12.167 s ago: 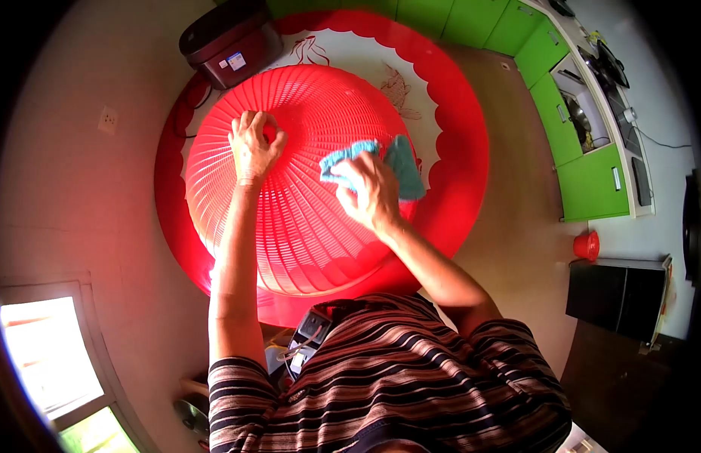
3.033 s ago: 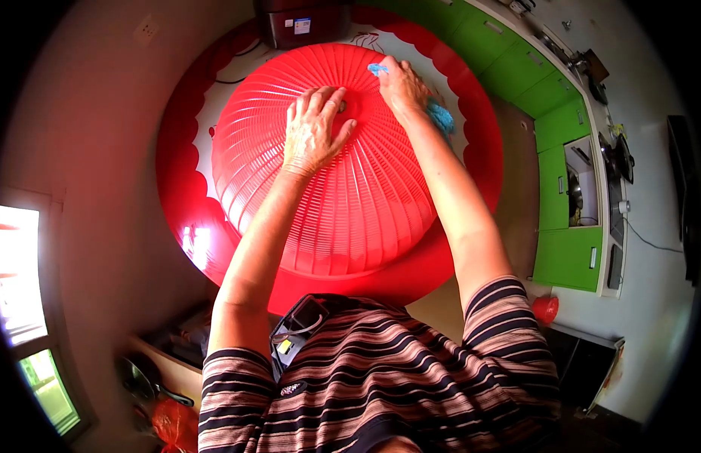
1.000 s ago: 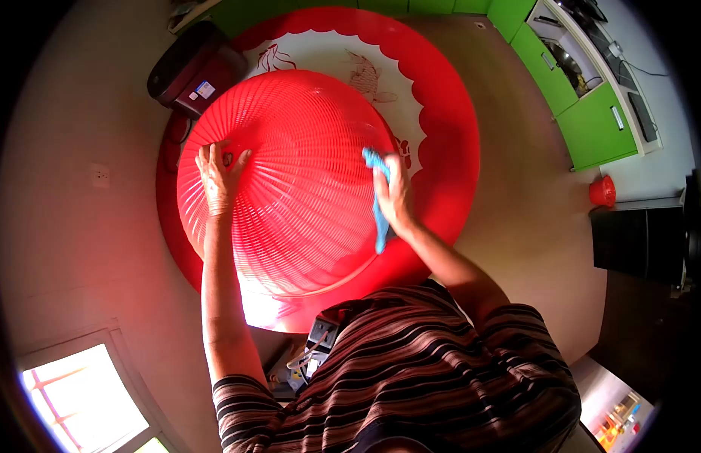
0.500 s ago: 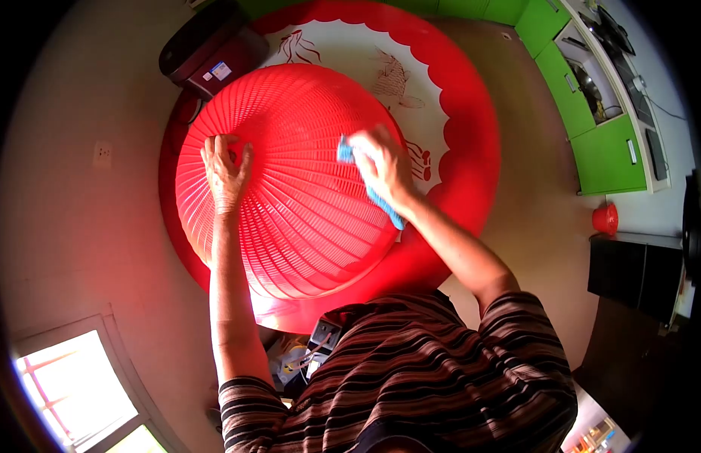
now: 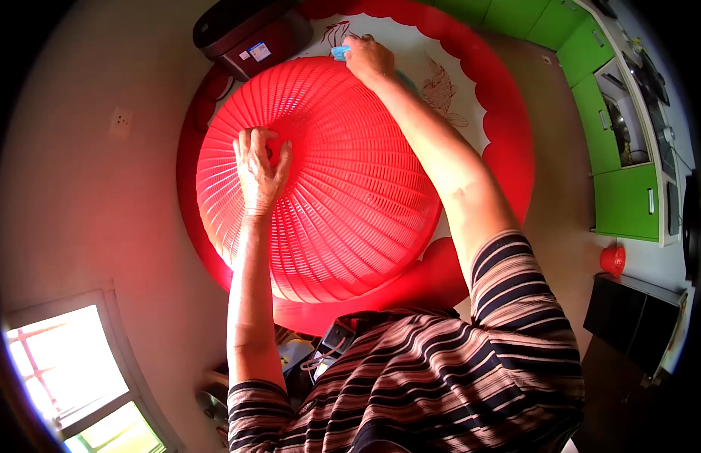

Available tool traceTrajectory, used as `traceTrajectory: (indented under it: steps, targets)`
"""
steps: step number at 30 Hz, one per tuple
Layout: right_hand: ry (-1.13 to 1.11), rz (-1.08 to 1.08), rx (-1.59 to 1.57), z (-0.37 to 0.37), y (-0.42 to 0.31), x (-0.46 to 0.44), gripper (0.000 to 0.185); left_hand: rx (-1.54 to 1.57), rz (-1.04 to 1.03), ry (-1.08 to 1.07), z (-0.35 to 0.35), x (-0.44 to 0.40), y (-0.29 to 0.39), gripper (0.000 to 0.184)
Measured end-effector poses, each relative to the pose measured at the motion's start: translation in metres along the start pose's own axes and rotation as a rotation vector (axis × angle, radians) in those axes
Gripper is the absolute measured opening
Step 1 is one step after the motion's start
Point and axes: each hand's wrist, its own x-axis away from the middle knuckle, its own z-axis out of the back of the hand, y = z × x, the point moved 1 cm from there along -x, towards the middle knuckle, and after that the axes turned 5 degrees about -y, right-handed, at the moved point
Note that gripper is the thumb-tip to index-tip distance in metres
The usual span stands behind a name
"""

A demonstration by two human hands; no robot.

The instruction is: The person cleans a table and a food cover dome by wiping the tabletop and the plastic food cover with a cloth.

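Observation:
A large red woven-look plastic food cover (image 5: 350,204) lies dome-up on a round table (image 5: 509,143). My left hand (image 5: 261,170) is at the top of the dome, its fingers and thumb curled around the small knob there. At the cover's far edge, my right hand (image 5: 369,60) is closed on a blue cloth (image 5: 340,53). Part of the cloth shows beyond the fingers, the rest is hidden by the hand. The table has a red scalloped border and a white middle with red fish drawings (image 5: 441,90).
A dark box-shaped appliance (image 5: 252,41) with a label stands on the table at the far left, close to the cover. Green cabinets (image 5: 626,200) line the right side. A red bucket (image 5: 612,260) and a dark cabinet (image 5: 630,313) are at the right. A window (image 5: 71,362) is at lower left.
My right hand has moved with the blue cloth from the cover's right side to its far edge. My left hand stays at the knob. The whole view has shifted slightly.

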Motion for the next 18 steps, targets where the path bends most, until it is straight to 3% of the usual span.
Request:
traceTrajectory:
  steps: [5, 7, 9, 13, 15, 18]
  targets:
    - [0.003, 0.221, -0.090, 0.043, -0.019, 0.072, 0.013, -0.041, -0.023, 0.019, 0.002, -0.001, 0.004, 0.023]
    - [-0.165, 0.214, -0.164, 0.070, -0.029, 0.112, 0.013, -0.041, -0.035, 0.028, 0.000, -0.002, 0.001, 0.023]
    - [-0.029, 0.367, -0.240, 0.076, -0.033, 0.158, 0.012, -0.069, -0.034, 0.026, 0.000, -0.001, -0.001, 0.021]
    - [-0.042, 0.336, -0.256, 0.098, -0.045, 0.245, 0.021, -0.076, -0.054, 0.012, 0.000, -0.002, -0.004, 0.021]
    - [0.008, 0.419, -0.296, 0.108, -0.045, 0.276, 0.014, -0.077, -0.046, 0.017, -0.002, -0.002, -0.006, 0.022]
    - [-0.043, 0.430, -0.329, 0.120, -0.042, 0.296, 0.018, -0.060, -0.024, 0.019, -0.004, -0.001, -0.008, 0.022]
